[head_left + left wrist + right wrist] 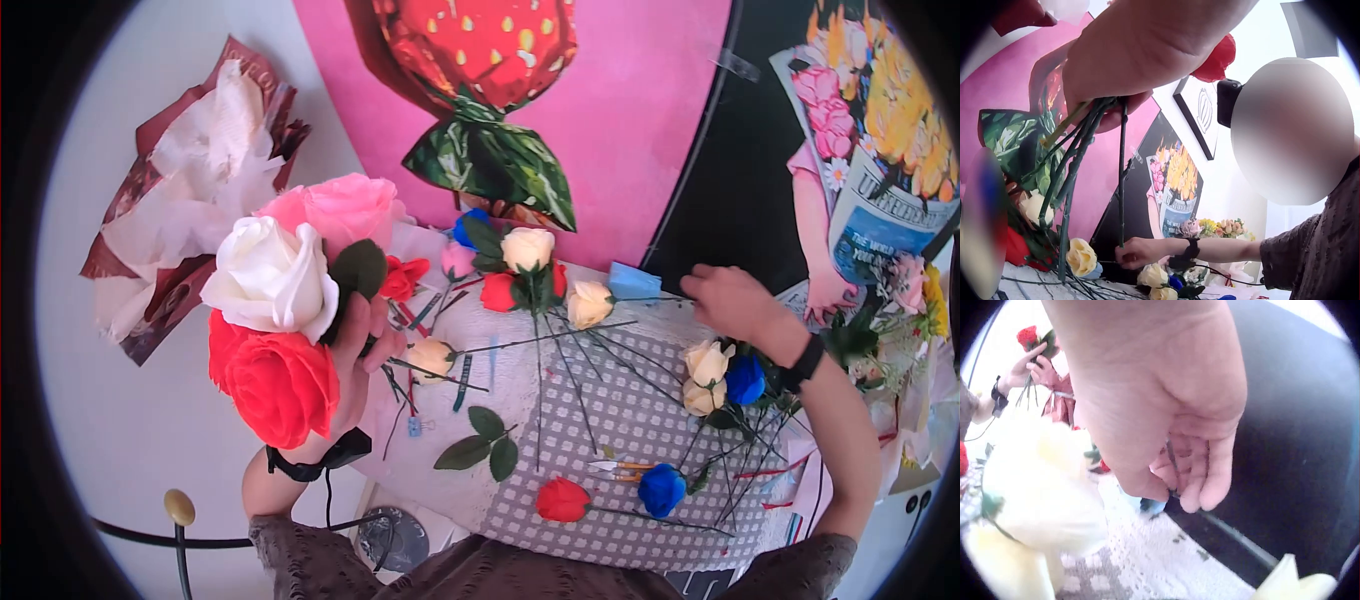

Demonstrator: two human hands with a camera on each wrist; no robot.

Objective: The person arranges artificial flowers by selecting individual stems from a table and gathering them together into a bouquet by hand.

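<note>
My left hand (355, 350) grips a bunch of roses by its dark green stems (1075, 169), held up left of the table. It has a white rose (275, 275), a pink rose (345, 208) and large red blooms (275, 385). Dark leaves (358, 270) stick out beside the fingers. At the far side of the table, my right hand (740, 305) pinches a thin stem (1241, 537) between curled fingers. In the head view that stem runs left to a cream rose (590, 303), beside a light blue paper piece (635, 281).
Cream roses (707, 365), a blue rose (662, 490), a red rose (563, 499) and loose leaves (485, 442) lie across the checked cloth (620, 400). Paintbrushes (625, 467) lie nearby. Crumpled wrapping paper (190, 200) is at far left; more flowers (910, 290) stand right.
</note>
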